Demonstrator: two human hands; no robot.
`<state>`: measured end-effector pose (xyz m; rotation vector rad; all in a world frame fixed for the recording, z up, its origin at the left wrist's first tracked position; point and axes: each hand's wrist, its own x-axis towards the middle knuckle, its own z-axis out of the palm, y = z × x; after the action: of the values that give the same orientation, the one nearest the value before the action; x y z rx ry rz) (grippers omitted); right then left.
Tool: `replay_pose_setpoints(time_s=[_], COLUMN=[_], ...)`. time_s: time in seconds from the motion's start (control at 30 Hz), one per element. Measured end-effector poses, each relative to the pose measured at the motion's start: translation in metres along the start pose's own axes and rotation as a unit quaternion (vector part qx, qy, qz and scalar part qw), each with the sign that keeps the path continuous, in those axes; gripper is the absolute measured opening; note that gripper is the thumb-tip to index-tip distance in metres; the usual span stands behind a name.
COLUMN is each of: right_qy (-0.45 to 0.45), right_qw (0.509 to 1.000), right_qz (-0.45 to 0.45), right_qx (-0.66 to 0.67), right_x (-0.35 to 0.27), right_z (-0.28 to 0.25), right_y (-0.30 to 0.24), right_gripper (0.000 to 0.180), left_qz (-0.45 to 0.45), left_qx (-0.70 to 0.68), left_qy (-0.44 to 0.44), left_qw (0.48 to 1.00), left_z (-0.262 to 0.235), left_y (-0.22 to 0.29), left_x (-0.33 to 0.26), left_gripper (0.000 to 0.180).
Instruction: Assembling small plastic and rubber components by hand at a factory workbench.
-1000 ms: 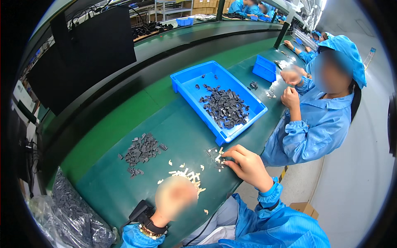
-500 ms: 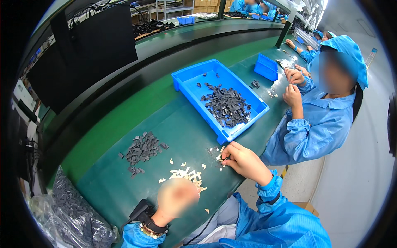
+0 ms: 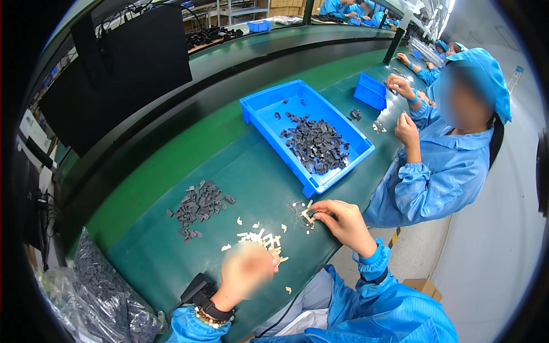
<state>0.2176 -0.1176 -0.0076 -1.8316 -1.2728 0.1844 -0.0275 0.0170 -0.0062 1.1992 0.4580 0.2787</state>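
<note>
My right hand hovers at the table's near edge, thumb and forefinger curled close together; what lies between the tips is too small to make out. Right by those fingertips is a small scatter of pale strips and dark bits. My left hand rests over the near side of a pile of cream-coloured small strips. A blur covers most of that hand and its fingers, so its grip is hidden. A black strap with a boxy black device and a beaded bracelet circle the left wrist.
Beyond my hands are a heap of small black parts and a blue tray holding many more. A bulging clear bag of dark parts stands at left. To the right, a co-worker works near a small blue bin.
My right hand has drawn back slightly to the right from the small scatter. My left hand stays over the pale pile. The co-worker's far hand has moved up towards the small blue bin.
</note>
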Motion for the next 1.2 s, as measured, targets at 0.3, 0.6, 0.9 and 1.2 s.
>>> replay_pose_setpoints(time_s=[0.3,0.6,0.9,1.2], right_qy=[0.104,-0.065,-0.112,-0.046], right_qw=[0.991,0.980,0.943,0.926], right_qz=[-0.077,-0.134,0.017,0.030], right_qx=[-0.042,0.130,0.313,0.373], right_x=[0.000,-0.013,-0.023,-0.037], right_z=[-0.001,0.022,0.049,0.077], right_y=[-0.011,-0.060,-0.065,-0.059], right_gripper=[0.015,0.016,0.013,0.009], left_qz=[-0.003,0.058,0.081,0.127], left_qx=[0.008,-0.045,-0.080,-0.038], left_qy=[0.003,0.007,-0.013,0.055], left_qw=[1.000,0.997,0.993,0.990], left_z=[-0.002,-0.001,-0.004,-0.003], left_y=[0.001,0.001,-0.004,-0.006], left_x=[-0.003,-0.005,0.000,0.000], left_gripper=[0.010,0.014,0.022,0.012])
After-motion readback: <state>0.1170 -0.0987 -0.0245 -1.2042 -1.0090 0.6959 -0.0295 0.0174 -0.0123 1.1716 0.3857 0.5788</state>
